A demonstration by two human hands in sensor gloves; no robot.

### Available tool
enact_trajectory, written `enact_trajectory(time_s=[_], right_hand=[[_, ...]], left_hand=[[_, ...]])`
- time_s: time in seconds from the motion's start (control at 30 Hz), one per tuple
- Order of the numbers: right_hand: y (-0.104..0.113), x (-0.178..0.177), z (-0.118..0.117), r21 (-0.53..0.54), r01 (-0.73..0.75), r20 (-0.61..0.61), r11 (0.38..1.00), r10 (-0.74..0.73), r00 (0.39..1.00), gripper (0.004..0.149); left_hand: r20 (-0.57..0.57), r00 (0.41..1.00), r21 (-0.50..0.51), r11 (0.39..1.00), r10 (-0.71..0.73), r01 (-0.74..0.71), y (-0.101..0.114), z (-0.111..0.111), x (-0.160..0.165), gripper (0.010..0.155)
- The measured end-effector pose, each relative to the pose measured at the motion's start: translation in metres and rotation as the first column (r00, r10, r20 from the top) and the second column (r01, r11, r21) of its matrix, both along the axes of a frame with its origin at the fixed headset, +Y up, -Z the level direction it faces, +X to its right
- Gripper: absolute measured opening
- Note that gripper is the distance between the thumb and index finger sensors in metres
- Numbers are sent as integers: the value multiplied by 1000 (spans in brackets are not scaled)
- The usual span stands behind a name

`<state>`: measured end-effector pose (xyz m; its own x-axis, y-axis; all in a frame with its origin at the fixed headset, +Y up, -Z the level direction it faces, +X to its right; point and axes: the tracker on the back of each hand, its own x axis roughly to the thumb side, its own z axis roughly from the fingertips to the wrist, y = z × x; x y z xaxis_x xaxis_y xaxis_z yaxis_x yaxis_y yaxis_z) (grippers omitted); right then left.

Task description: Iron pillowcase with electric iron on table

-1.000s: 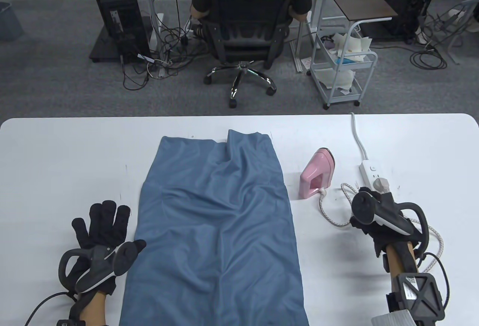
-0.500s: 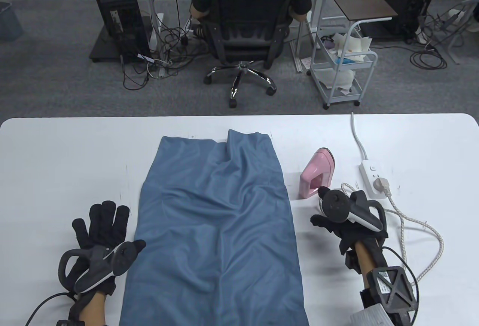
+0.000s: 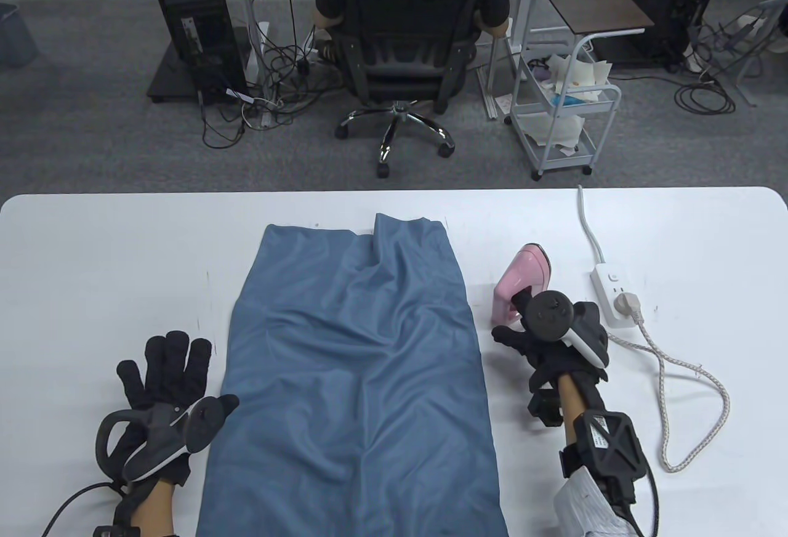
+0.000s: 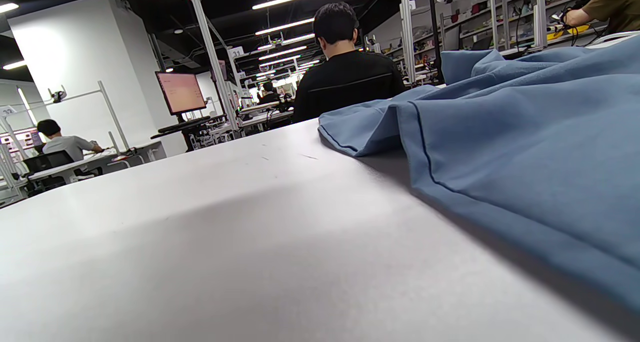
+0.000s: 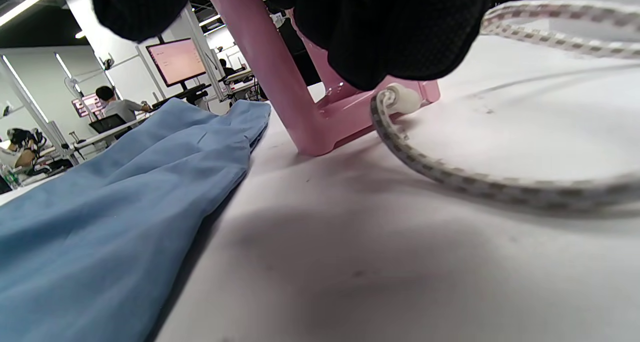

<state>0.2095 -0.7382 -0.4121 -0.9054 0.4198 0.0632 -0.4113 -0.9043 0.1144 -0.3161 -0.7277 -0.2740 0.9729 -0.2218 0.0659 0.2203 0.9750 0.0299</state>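
Note:
The blue pillowcase [image 3: 357, 364] lies lengthwise, wrinkled, in the middle of the white table [image 3: 92, 266]; it also shows in the wrist views [image 4: 525, 147] [image 5: 125, 192]. The pink iron [image 3: 526, 269] stands upright just right of it. My right hand [image 3: 535, 346] is at the iron's near side, fingers curled round the pink handle [image 5: 280, 82], thumb spread to the left. My left hand [image 3: 166, 371] rests flat on the table with straight fingers, beside the pillowcase's left edge, holding nothing.
The iron's braided cord [image 3: 665, 371] loops over the table's right side to a white power strip [image 3: 606, 287]. A person sits in an office chair [image 3: 406, 50] beyond the far edge, next to a white cart [image 3: 566, 112].
My right hand has moved left and away from me, from the plug at the power strip to the iron's handle. The left hand, iron and pillowcase have stayed put.

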Motion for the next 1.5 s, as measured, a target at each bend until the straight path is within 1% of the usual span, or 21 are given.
enact_trajectory(time_s=[0.07, 0.17, 0.27, 0.37, 0.5, 0.6, 0.73, 0.9, 1.1, 1.2, 1.33, 1.4, 1.5], right_hand=[[-3, -1, -1, -6, 31, 9, 1000, -31, 999, 87], [-4, -1, -4, 21, 21, 48, 1000, -22, 999, 84], [-5, -4, -6, -8, 31, 52, 999, -31, 998, 85], [-6, -7, -10, -13, 49, 75, 999, -48, 996, 84], [-3, -12, -15, 40, 31, 223, 999, -40, 974, 74], [-2, -21, -17, 46, 38, 312, 998, -51, 949, 73], [-2, -27, -18, 47, 56, 401, 997, -70, 913, 71], [-4, -33, -19, 82, 79, 483, 994, -109, 869, 71], [-4, -35, -19, 105, 36, 511, 994, -85, 855, 69], [-3, -33, -16, 105, 0, 494, 994, -52, 868, 67], [-4, -29, -12, 127, 2, 480, 992, -64, 875, 65], [-5, -27, -9, 162, 6, 488, 987, -86, 869, 62], [-2, -23, -4, 185, -10, 487, 983, -83, 870, 56]], left_hand=[[2, 1000, 1, 1000, 2, -2, 0, 0, 0, 93], [6, 1000, 0, 1000, -4, 4, -1, -1, 1, 93], [9, 1000, -2, 1000, -9, 9, -1, -1, 1, 93], [11, 1000, -1, 1000, -7, 7, -2, -1, 2, 93], [15, 1000, -2, 1000, -6, 6, -2, -1, 2, 93], [15, 1000, 4, 1000, -4, 4, -2, -1, 1, 93], [14, 1000, 5, 1000, -2, 2, -2, -1, 2, 93], [16, 1000, 11, 1000, 2, -2, -3, -1, 1, 93], [15, 1000, 12, 1000, 6, -6, -3, -1, 1, 93], [16, 1000, 11, 1000, 4, -4, -3, -1, 1, 93], [18, 1000, 9, 1000, 6, -6, -4, -1, 1, 93], [18, 1000, 11, 1000, 4, -5, -3, -1, 1, 93], [21, 1000, 13, 1000, 17, -17, -4, -1, 0, 93]])
